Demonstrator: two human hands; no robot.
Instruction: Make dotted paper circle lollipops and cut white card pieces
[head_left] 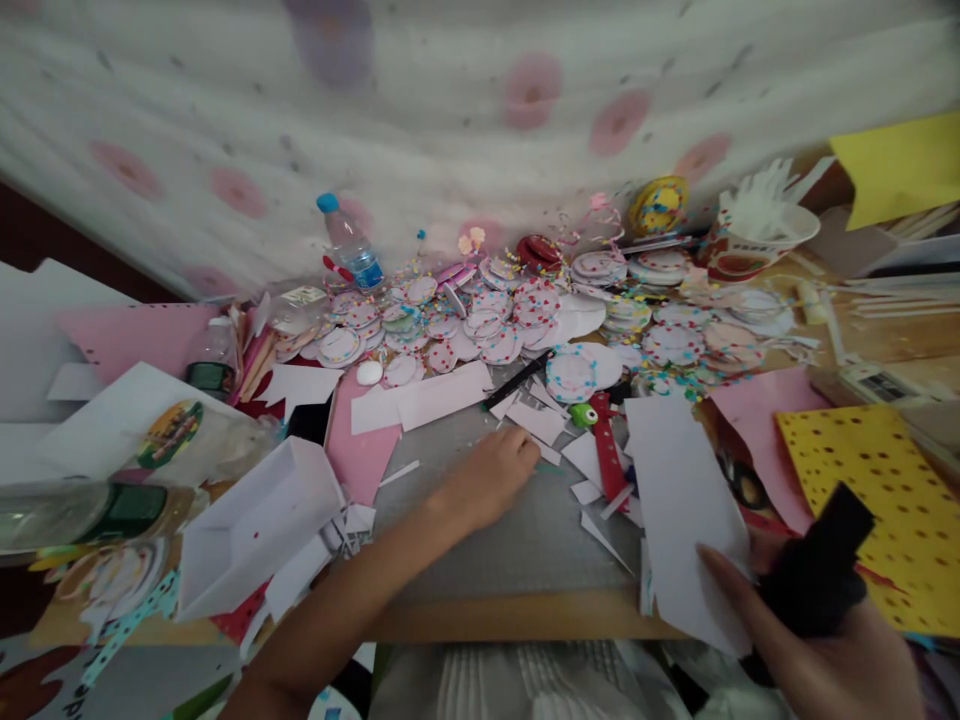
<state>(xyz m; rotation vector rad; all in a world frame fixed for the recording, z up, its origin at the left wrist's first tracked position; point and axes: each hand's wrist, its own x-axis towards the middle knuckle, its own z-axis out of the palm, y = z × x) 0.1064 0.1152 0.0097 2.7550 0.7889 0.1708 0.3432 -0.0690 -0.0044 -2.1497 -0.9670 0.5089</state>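
Observation:
My left hand (495,475) rests over the grey cutting mat (480,560), its fingers curled down beside white paper scraps (536,420). Whatever those fingers hold, if anything, is hidden. Just beyond lies a slim black pen-like tool (517,385). At the lower right my right hand (840,650) grips a long white sheet of paper (686,510), thumb on top. A dark black object (817,560) sits against the same hand; its kind is unclear. Between the hands lie a red patterned strip (609,450) and a small green figure (582,414).
Decorated paper discs (487,320) pile along the back, with a blue-capped bottle (351,245) and a paper tub (761,235). An open white box (259,525) stands left. Yellow spotted paper (877,510) and pink paper (769,430) lie right.

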